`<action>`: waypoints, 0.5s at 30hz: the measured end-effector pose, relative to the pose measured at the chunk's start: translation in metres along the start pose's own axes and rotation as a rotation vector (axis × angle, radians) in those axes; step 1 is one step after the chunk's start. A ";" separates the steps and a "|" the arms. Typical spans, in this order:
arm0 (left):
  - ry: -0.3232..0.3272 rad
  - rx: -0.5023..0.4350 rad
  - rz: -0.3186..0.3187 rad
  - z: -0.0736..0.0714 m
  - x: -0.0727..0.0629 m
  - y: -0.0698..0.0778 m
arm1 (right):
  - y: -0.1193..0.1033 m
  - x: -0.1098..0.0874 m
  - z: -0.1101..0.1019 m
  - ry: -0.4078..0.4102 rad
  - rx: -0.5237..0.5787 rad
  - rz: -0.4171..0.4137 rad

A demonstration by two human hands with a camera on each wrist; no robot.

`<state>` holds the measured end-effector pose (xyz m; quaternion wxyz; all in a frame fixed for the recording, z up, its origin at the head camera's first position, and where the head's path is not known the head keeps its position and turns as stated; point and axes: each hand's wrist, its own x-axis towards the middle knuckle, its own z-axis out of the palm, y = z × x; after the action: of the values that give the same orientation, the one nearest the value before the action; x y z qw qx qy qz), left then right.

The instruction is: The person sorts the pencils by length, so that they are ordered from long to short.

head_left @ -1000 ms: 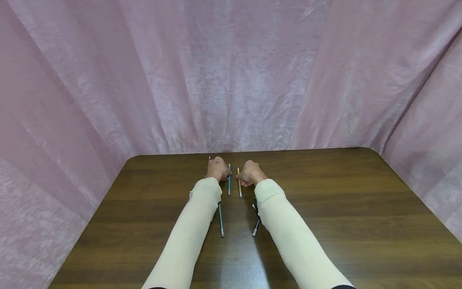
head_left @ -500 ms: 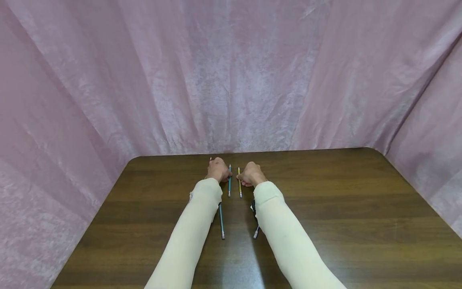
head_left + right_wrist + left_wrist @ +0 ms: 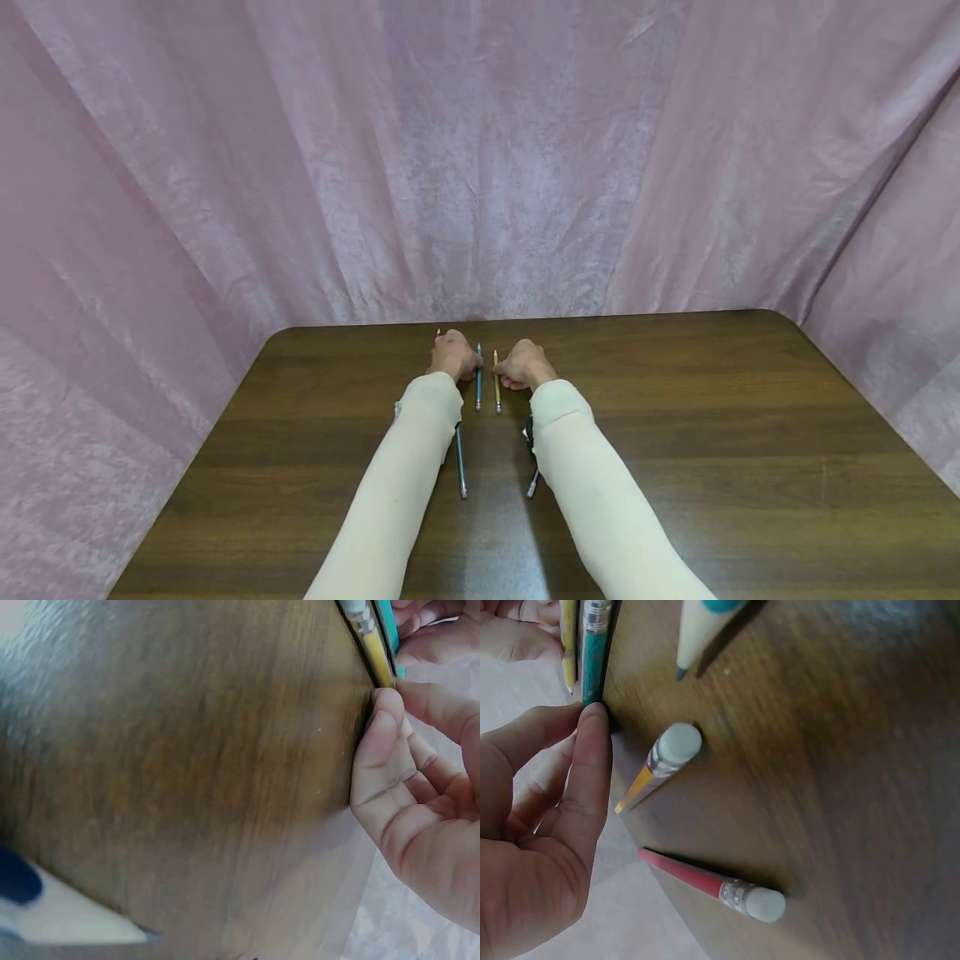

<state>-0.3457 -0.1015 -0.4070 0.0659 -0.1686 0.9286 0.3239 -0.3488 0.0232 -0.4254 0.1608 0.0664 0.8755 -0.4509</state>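
Observation:
My left hand [image 3: 453,354] pinches a teal pencil [image 3: 478,393] between thumb and fingertip near the table's far edge. Beside it, my right hand [image 3: 525,364] pinches a yellow pencil [image 3: 497,395] the same way. The two pencils lie nearly parallel, points away from me and a narrow gap between them. In the left wrist view, an orange-yellow pencil [image 3: 646,776] and a red pencil [image 3: 697,876], both with white erasers, lie close to my left hand. In the head view that hand and arm hide most of them.
A dark teal pencil [image 3: 461,467] lies partly under the left sleeve [image 3: 397,467]. Another dark pencil [image 3: 533,485] lies partly under the right sleeve [image 3: 600,475]; its sharpened tip [image 3: 112,930] shows in the right wrist view. A pink curtain [image 3: 480,167] hangs behind the wooden table [image 3: 750,433].
The teal and yellow pencils have drawn slightly closer together, with both hands still pinching them. The head view has shifted a little; the other pencils appear unmoved.

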 end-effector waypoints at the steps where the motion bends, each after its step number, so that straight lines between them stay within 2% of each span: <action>1: -0.002 -0.004 -0.003 0.000 0.000 0.000 | 0.000 0.000 0.000 -0.002 0.006 0.002; 15: -0.004 -0.017 -0.002 0.000 0.004 -0.003 | 0.001 0.003 0.000 -0.012 0.056 0.033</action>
<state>-0.3478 -0.1047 -0.4101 0.0666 -0.1696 0.9255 0.3321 -0.3509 0.0243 -0.4270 0.1715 0.0826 0.8603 -0.4729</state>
